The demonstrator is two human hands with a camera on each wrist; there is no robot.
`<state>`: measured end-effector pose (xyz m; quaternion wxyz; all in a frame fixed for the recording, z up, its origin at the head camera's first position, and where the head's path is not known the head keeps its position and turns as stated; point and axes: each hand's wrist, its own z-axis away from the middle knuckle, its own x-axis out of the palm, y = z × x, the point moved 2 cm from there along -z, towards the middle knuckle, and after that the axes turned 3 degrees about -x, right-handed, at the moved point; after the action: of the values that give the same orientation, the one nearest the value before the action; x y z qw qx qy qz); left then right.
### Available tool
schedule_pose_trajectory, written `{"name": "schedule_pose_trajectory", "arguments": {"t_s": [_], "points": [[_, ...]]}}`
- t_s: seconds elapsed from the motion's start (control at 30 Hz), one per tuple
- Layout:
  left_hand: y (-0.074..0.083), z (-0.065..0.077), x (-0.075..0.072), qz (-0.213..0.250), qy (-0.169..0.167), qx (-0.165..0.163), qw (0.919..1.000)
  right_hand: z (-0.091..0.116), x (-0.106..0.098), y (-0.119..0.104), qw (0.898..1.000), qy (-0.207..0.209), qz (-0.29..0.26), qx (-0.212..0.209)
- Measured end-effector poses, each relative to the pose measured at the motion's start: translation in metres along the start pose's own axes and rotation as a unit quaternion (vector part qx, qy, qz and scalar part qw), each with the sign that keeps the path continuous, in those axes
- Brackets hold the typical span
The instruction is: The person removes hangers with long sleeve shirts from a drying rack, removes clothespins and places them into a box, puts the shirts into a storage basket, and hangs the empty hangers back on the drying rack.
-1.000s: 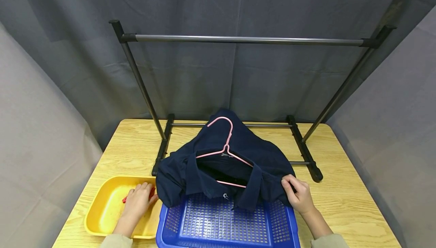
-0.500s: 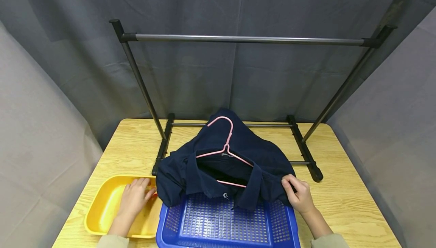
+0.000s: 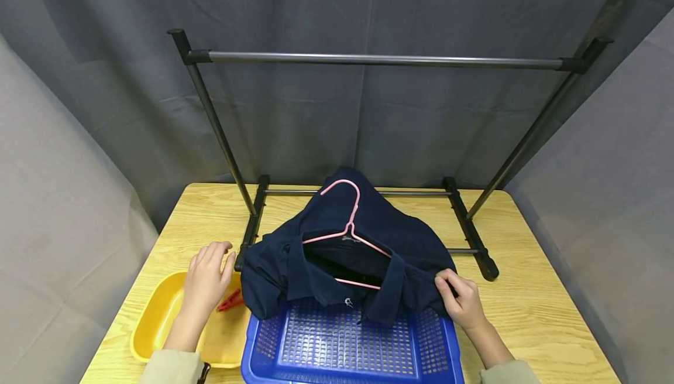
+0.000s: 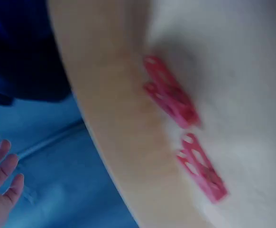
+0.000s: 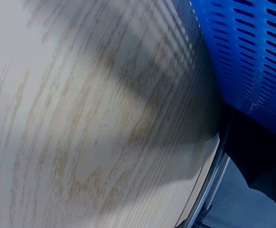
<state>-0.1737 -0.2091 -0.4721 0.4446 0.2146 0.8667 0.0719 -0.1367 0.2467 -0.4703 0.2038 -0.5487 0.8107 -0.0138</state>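
Above the far rim of a yellow tray [image 3: 138, 331] hovers my left hand [image 3: 207, 276], fingers relaxed and holding nothing. The left wrist view shows its fingers spread loosely, apart from two red clothespins [image 4: 172, 95] lying in the tray; in the head view one red clothespin [image 3: 230, 300] shows beside the wrist. My right hand [image 3: 463, 305] pinches the right sleeve of a navy polo shirt [image 3: 405, 232]. A pink hanger [image 3: 354, 214] sits inside the shirt's collar, its hook pointing up over the fabric. The right hand is out of its own wrist view.
The shirt drapes over the far side of a blue perforated basket [image 3: 457, 352] and the base of a metal clothes rack [image 3: 379, 60]. The rack's feet [image 3: 471, 232] stand on the wooden table [image 3: 537, 314]. A grey curtain [image 3: 295, 126] hangs behind.
My left hand has lifted out of the yellow tray and moved forward over its far rim, uncovering a red clothespin. The right hand, shirt and hanger stay in place.
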Motion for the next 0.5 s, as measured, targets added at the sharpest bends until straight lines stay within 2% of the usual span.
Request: {"name": "schedule_pose_trajectory", "arguments": {"t_s": [0.13,0.33,0.5], "points": [[0.019,-0.011,-0.002,0.029,-0.015,0.037,0.9988,0.004,0.0,0.004,1.0,0.0,0.002,0.002],[0.052,-0.024,-0.007,0.045,-0.056,0.092,0.9932,0.026,0.0,0.022,1.0,-0.001,0.006,0.01],[0.072,-0.037,-0.008,0.028,-0.13,0.113,0.9846,0.033,0.0,0.027,1.0,0.0,0.008,0.013]]}}
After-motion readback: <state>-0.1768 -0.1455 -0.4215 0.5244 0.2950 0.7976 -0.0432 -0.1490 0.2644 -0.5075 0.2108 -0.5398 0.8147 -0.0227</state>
